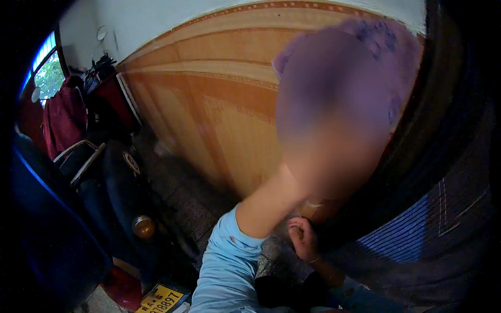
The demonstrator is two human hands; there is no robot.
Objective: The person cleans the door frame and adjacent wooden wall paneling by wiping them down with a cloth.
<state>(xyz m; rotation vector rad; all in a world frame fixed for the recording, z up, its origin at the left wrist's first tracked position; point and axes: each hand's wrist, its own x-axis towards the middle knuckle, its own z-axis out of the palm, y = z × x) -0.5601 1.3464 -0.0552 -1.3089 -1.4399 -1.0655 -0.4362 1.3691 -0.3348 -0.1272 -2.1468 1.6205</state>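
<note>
My left arm, in a light blue sleeve, reaches up and to the right across the view. A large oval blur covers my left hand (pixel 329 148), so its fingers and anything in them are hidden. Around and above the blur shows a purple patterned cloth (pixel 399 55), spread against the tan wall. Lower down, my right hand (pixel 302 237) is curled closed near the foot of the wall. Whether its fingers hold anything is hidden.
A dark motorcycle (pixel 117 182) with an orange indicator lamp (pixel 143 227) and a yellow number plate (pixel 162 300) stands at left. Behind it hangs a dark red cloth (pixel 65 117) near a window (pixel 48 75). Dark fabric with a blue striped patch (pixel 399 232) fills the right side.
</note>
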